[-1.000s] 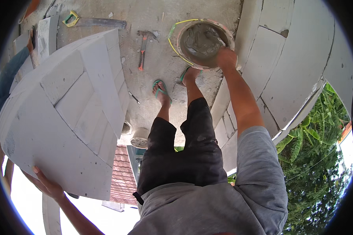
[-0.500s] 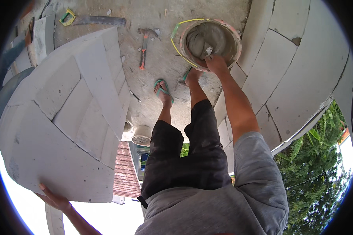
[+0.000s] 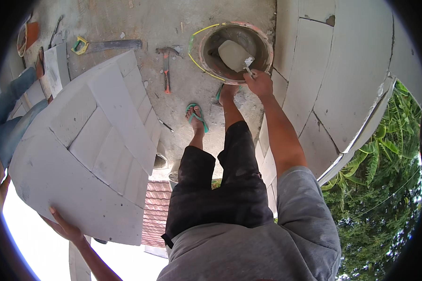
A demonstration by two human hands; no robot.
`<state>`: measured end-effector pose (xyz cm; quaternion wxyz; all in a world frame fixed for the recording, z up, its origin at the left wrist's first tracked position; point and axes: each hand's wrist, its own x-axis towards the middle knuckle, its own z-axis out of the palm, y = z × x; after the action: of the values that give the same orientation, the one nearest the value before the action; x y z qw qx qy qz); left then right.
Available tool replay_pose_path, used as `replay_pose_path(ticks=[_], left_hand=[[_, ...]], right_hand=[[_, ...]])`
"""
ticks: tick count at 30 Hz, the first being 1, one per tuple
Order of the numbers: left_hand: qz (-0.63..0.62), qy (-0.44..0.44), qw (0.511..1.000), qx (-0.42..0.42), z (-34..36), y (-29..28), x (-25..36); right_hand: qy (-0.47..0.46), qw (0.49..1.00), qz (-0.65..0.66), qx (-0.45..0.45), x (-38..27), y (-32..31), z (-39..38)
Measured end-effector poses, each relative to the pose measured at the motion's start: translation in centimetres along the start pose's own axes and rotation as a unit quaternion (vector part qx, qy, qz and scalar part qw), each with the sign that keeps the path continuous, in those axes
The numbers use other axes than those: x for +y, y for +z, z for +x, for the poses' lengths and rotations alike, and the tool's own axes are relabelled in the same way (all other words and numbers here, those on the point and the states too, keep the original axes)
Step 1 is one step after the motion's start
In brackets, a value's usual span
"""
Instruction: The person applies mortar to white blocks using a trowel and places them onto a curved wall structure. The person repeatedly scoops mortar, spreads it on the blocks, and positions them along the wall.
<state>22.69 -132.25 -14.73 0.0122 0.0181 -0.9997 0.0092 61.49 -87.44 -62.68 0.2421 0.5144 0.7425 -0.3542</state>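
Observation:
With my right hand (image 3: 259,83) I grip the handle of a trowel (image 3: 237,55) inside a bucket of grey mortar (image 3: 206,63); the blade carries grey, wet-looking mortar. The bucket has a yellow-green handle and stands on the concrete floor by the right block wall. My left hand (image 3: 65,225) rests with fingers apart against the edge of the left wall of pale blocks (image 3: 94,196). A claw hammer (image 3: 167,70) with an orange handle lies on the floor left of the bucket.
A hand saw (image 3: 103,46) lies beyond the left wall. Another person's jeans (image 3: 14,138) and feet show at the far left beside loose blocks (image 3: 56,65). A pale block wall (image 3: 342,84) runs along my right. Pails (image 3: 160,159) sit behind my left leg.
My right hand has turned and drawn the trowel up in the bucket, so its mortar-laden blade now shows. The view has shifted slightly. My left hand stays at the wall.

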Motion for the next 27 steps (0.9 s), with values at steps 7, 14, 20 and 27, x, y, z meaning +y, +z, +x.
replay_pose_path(ticks=[7, 14, 20, 27], left_hand=[[0.059, 0.048, 0.997, 0.013, -0.1, -1.9, -0.9], [0.021, 0.111, 0.993, 0.022, -0.1, -3.6, -1.4], [0.004, 0.102, 0.995, 0.021, -1.2, -4.7, -1.1], [-0.003, 0.093, 0.995, -0.028, -0.2, -6.0, -0.7]], right_hand=[[-0.018, 0.988, 0.122, 0.094, 0.6, -1.8, -7.4], [0.051, 0.955, 0.291, 0.021, -0.3, -11.9, -27.0], [0.078, 0.892, 0.442, 0.044, 7.1, -17.4, -46.3], [0.176, 0.913, 0.307, 0.204, 19.5, -17.9, -62.6]])
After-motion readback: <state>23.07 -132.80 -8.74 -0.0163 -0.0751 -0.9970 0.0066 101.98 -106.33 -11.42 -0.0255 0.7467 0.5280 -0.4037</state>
